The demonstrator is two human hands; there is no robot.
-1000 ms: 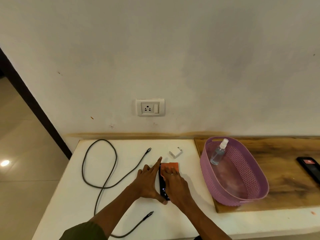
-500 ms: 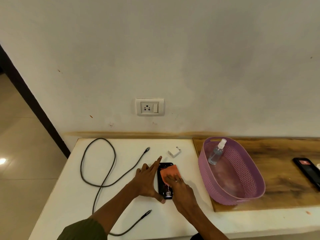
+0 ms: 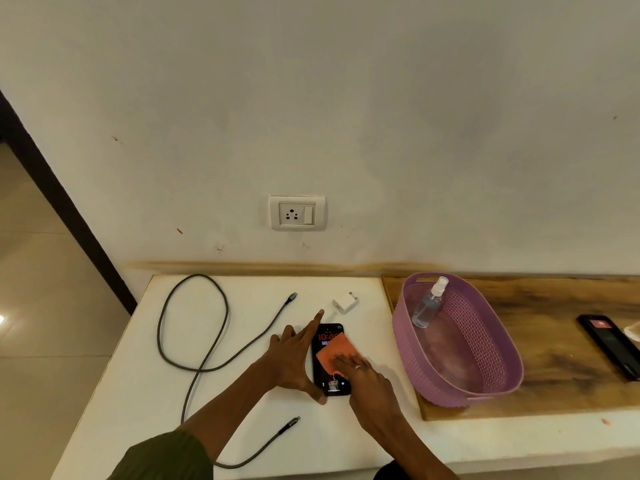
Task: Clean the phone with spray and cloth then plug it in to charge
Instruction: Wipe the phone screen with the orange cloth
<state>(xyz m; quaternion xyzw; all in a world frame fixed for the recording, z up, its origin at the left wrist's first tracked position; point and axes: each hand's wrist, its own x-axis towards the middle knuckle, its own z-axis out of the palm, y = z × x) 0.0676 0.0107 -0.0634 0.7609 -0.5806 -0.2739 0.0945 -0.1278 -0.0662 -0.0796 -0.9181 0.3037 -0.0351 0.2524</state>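
While the phone (image 3: pixel 330 362) lies flat on the white table (image 3: pixel 138 393) at lower centre with its screen lit, the right hand (image 3: pixel 363 379) presses an orange cloth (image 3: pixel 334 353) onto it with straight fingers; the left hand (image 3: pixel 294 358), fingers extended and grasping nothing, braces the phone's left edge; a grey cable (image 3: pixel 194 341) loops at left; farther back sits a white charger (image 3: pixel 345 302); at right, a purple basket (image 3: pixel 491 382) holds one spray bottle (image 3: pixel 427 306); a wall socket (image 3: pixel 297 213) sits above.
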